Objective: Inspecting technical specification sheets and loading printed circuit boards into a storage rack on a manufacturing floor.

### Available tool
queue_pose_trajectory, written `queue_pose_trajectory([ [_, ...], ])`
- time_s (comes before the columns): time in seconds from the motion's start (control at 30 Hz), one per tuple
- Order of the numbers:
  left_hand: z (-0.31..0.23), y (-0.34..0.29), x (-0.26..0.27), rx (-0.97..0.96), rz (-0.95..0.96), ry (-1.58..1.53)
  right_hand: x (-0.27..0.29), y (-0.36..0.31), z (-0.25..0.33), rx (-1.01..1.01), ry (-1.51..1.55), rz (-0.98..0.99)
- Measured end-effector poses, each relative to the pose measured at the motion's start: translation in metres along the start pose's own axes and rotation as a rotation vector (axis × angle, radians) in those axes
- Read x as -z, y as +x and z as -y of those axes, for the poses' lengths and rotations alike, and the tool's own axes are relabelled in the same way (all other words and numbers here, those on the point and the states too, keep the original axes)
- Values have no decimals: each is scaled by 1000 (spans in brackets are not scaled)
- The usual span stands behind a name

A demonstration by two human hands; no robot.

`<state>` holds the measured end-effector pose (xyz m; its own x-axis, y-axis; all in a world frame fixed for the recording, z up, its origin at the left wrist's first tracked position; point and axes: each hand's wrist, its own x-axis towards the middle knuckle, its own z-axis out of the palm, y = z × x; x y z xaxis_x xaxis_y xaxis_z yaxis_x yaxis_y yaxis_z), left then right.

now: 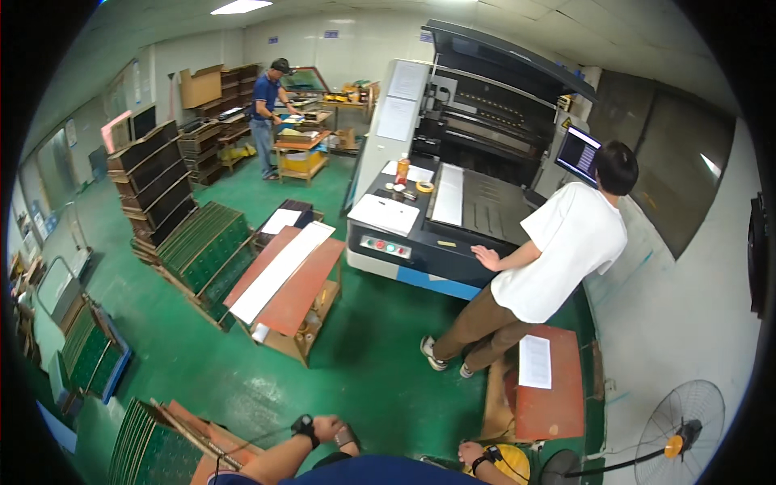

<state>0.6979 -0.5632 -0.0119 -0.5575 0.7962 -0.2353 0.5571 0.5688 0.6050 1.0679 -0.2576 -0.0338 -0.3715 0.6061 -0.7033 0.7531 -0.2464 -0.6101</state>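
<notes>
My left hand is at the bottom of the view, its fingers curled closed, with a black device strapped to the wrist. Whether it holds anything is hidden. A small brownish thing lies right beside it, too little seen to name. Farther right, my right hand is also curled, with a black band on its wrist; what is inside it, if anything, does not show. A round yellow surface is next to that wrist. The dark blue cloth of my clothing lies between the hands.
Ahead stands a large machine with a raised cover. A person in a white shirt leans a hand on it by a screen. Another person works at the back. Around are wooden carts, racks of panels and a fan.
</notes>
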Motion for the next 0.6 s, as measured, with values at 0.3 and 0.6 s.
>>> queue_pose_trajectory([
  [0.3, 23, 153, 62, 122, 171, 117, 6, 23, 74, 77, 273, -327],
  [0.6, 142, 105, 70, -33, 839, 732, -11, 88, -53, -144, -115, 133],
])
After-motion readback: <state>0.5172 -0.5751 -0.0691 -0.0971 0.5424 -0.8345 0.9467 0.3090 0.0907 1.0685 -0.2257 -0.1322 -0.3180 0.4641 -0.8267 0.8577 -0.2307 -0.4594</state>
